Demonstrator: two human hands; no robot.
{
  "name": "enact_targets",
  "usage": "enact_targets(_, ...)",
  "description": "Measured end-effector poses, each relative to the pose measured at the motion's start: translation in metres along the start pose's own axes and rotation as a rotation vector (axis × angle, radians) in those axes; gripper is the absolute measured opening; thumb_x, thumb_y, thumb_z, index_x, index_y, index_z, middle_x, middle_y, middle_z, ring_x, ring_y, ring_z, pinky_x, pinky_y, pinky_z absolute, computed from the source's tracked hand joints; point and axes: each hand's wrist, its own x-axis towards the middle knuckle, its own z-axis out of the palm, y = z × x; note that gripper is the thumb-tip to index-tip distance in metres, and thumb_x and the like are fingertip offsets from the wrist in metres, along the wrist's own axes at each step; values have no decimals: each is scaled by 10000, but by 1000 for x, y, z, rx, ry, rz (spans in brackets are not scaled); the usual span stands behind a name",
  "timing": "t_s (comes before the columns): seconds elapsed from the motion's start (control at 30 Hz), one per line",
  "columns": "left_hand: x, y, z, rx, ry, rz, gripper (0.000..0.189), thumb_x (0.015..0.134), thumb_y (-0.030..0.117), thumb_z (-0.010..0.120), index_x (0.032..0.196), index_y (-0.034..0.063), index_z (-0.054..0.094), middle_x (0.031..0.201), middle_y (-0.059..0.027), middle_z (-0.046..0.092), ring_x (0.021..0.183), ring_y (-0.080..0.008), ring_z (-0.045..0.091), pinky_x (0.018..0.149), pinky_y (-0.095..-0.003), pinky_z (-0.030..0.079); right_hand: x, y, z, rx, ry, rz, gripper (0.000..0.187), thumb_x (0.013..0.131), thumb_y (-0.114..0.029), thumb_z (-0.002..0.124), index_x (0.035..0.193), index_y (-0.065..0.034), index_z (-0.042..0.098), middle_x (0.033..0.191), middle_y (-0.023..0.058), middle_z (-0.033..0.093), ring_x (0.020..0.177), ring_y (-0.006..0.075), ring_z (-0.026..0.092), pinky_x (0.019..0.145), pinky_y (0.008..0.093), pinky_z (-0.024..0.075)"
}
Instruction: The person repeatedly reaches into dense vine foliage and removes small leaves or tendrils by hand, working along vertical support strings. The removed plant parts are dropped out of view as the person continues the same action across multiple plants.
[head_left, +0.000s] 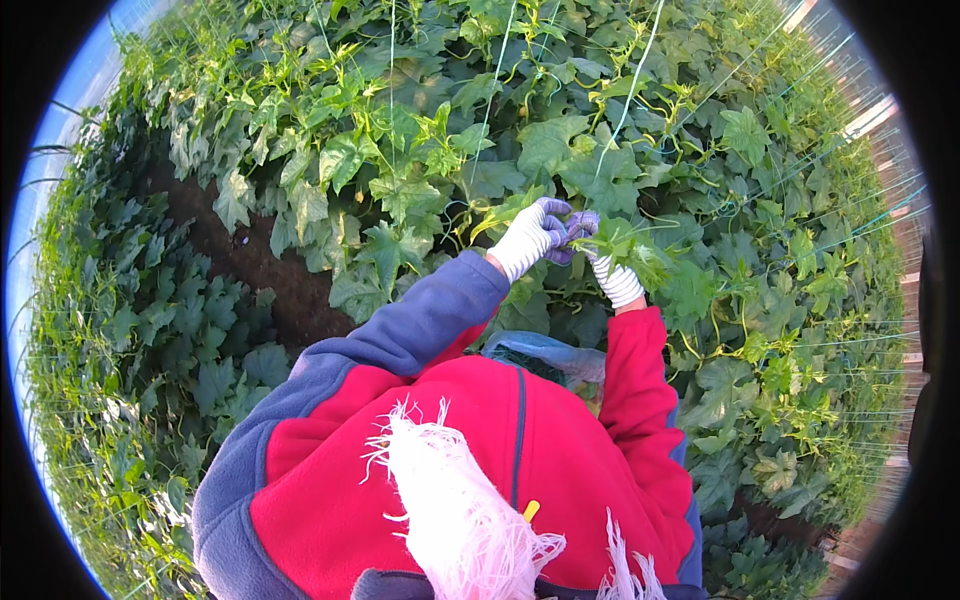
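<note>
My left hand, in a white striped glove with purple fingers, reaches in among the leaves before my chest. Its curled fingers meet those of my right hand, gloved the same way. A leafy vine shoot lies over the right hand, whose fingers are closed around its stem. What sits between the left fingertips is too small to make out. Close above the hands, a pale string runs down into the foliage. Below them, at my waist, hangs a bluish plastic bag with thin green strands inside.
Dense vines with lobed leaves surround me, with several upright strings among them. To the left, a strip of bare soil separates this row from another row of plants. Pale fringe hangs across my red jacket.
</note>
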Motion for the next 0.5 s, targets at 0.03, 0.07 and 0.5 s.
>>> enact_targets(0.03,-1,2,2,11,11,42,468,821,-14,590,1247,-4,398,856,-59,557,831,-176,590,752,-387,569,2,0,2,26,35,58,266,930,-180,501,1148,-32,541,1079,63,592,985,161,557,875,297,450)
enact_targets(0.07,-1,3,5,29,47,65,451,819,-15,589,1233,1,411,843,-54,557,808,-167,587,745,-384,571,3,2,4,202,45,50,277,947,-155,477,1193,-38,522,1127,94,590,1020,188,558,897,315,451)
enact_targets(0.5,-7,-27,7,942,218,410,415,865,37,521,1274,81,464,1026,-203,595,942,-339,593,816,-364,473,7,14,30,-297,281,280,306,822,-36,592,1123,18,573,998,169,659,868,208,618,773,333,474)
